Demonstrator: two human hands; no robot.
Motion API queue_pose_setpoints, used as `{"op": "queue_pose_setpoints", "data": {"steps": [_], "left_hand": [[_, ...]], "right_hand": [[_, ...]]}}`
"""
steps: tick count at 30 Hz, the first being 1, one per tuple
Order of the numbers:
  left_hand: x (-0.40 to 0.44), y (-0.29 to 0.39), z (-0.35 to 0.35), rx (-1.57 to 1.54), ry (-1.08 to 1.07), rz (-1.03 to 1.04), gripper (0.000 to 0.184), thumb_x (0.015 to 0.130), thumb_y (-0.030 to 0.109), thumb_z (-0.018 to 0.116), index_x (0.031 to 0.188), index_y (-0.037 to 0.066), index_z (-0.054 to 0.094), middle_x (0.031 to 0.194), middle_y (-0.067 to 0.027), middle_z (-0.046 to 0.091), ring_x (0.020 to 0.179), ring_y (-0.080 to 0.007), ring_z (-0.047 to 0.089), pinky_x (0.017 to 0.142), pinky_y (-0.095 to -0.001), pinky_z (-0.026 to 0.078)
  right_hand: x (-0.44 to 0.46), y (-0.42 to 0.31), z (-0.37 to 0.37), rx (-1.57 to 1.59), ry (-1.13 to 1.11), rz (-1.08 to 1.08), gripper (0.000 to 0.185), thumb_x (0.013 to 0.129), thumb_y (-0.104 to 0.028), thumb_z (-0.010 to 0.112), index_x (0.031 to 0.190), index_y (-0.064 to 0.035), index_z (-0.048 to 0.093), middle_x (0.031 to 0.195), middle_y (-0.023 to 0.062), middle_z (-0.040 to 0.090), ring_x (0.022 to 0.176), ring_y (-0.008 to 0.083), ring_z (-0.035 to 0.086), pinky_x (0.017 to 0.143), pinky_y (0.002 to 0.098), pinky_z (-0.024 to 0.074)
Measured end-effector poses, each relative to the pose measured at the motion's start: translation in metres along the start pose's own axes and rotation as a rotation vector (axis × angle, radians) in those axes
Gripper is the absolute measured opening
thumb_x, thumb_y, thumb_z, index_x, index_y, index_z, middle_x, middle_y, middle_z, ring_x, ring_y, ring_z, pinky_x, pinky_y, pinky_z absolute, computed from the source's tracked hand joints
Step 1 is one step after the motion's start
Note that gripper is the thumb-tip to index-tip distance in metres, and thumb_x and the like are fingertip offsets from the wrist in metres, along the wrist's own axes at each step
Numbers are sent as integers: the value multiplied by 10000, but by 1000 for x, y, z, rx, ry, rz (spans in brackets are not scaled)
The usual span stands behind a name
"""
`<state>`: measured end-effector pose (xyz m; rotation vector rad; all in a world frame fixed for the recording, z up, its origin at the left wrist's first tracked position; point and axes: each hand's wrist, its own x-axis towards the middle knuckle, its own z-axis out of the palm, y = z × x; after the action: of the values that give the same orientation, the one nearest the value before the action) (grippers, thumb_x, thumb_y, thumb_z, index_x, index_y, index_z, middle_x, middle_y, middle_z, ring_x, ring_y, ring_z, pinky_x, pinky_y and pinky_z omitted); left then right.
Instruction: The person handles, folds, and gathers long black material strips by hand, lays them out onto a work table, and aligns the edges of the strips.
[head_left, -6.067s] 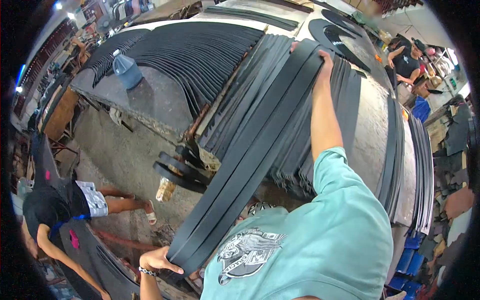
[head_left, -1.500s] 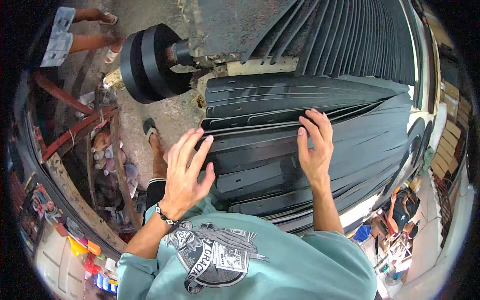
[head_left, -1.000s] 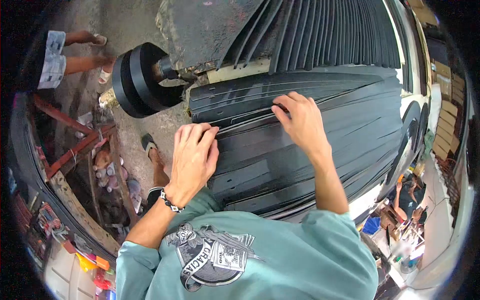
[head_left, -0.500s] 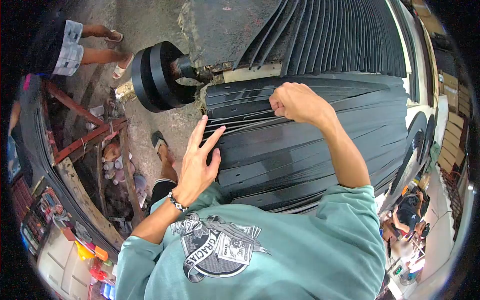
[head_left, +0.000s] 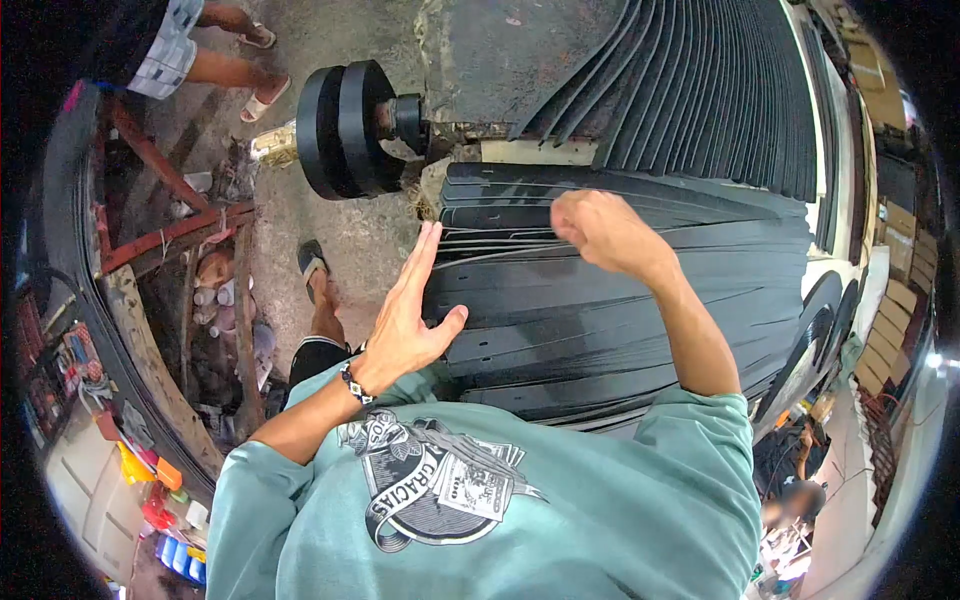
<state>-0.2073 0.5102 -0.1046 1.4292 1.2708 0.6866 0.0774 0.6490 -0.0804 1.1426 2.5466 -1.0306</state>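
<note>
My left hand (head_left: 405,325) is held edge-up with its fingers straight and together and the thumb apart. It stands beside the left ends of a pile of long black rubber-like strips (head_left: 560,290), and no held thing shows in it. Above the same pile my right hand (head_left: 605,232) is closed in a fist, slightly blurred. Nothing sticks out of the fist, and whether it touches the strips I cannot tell. Several strips near the fist have thin, slightly separated edges, and small slots show near their left ends.
Beyond the pile, more black strips (head_left: 690,100) lie fanned over a dark slab (head_left: 500,70). Thick black discs (head_left: 345,130) sit at the slab's left. A wooden frame (head_left: 180,230) stands on the left. Another person's legs (head_left: 225,60) are at top left; another person (head_left: 790,465) is at lower right.
The view has shifted a little. My left fingers, spread before, are now together and straight. My right fist has moved slightly left along the pile and nearer to me.
</note>
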Motion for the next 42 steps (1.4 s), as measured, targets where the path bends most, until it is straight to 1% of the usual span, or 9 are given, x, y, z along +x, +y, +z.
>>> {"op": "queue_pose_setpoints", "data": {"steps": [5, 8, 12, 19, 22, 28, 38, 41, 42], "left_hand": [[-2, 0, -3, 6, -22, 16, 969, 798, 146, 710, 1615, 30, 202, 1663, -249, 217, 1542, -379, 234, 1247, -431, 222], [-5, 2, -7, 25, -59, 25, 986, 788, 175, 713, 1617, 27, 199, 1673, -248, 184, 1552, -377, 209, 1249, -435, 211], [-5, 2, -10, 24, -95, 46, 1003, 789, 199, 711, 1622, 33, 179, 1681, -254, 140, 1557, -385, 184, 1250, -438, 205], [-5, -7, -15, -85, -120, 83, 1060, 787, 230, 724, 1630, 41, 110, 1672, -272, 138, 1560, -395, 151, 1263, -477, 144], [-5, -12, -22, -202, -156, 65, 1070, 789, 223, 724, 1632, 33, 92, 1677, -259, 147, 1569, -359, 146, 1264, -421, 129], [-2, -22, -25, -504, -183, 16, 980, 852, 178, 635, 1639, 35, 70, 1694, -217, 138, 1576, -308, 131, 1260, -381, 106], [-3, -16, -25, -455, -191, 3, 899, 900, 249, 534, 1634, 14, 70, 1700, -211, 119, 1583, -297, 90, 1264, -381, 69], [-1, -20, -24, -556, -164, -16, 880, 922, 268, 524, 1634, 14, 74, 1697, -209, 135, 1582, -293, 98, 1263, -381, 81], [0, -25, -21, -672, -108, -22, 812, 983, 300, 483, 1637, 29, 87, 1694, -202, 155, 1581, -283, 110, 1263, -385, 86]], "right_hand": [[10, -5, 7, -68, 60, -30, 51, 846, -42, 607, 860, 5, 594, 866, 182, 640, 878, 414, 624, 759, 499, 494], [12, -2, -7, -44, -135, 120, 50, 855, -46, 606, 864, 2, 595, 860, 175, 641, 878, 411, 627, 759, 505, 497], [18, -10, -8, -179, -201, 131, 42, 854, -43, 607, 856, -2, 596, 884, 191, 656, 892, 416, 632, 768, 508, 504], [9, -7, 1, -153, -46, 46, 39, 846, -36, 610, 863, -1, 605, 897, 197, 660, 916, 424, 636, 780, 503, 507], [6, -9, -1, -70, -59, 79, 39, 829, -24, 613, 859, 0, 607, 894, 189, 659, 915, 428, 631, 778, 500, 505], [17, -10, -3, -46, -93, 42, 39, 815, -5, 596, 840, 14, 619, 894, 208, 680, 887, 434, 648, 767, 509, 511], [57, -46, 21, 43, -3, -80, 46, 816, -28, 610, 835, 13, 615, 879, 194, 662, 859, 415, 643, 752, 483, 498], [60, -48, 24, 57, 24, -55, 72, 833, -52, 632, 859, 15, 626, 900, 192, 657, 853, 404, 643, 744, 483, 501], [59, -48, 25, 68, 19, -24, 83, 840, -60, 640, 871, 16, 632, 907, 193, 655, 851, 401, 643, 742, 482, 502]]}}
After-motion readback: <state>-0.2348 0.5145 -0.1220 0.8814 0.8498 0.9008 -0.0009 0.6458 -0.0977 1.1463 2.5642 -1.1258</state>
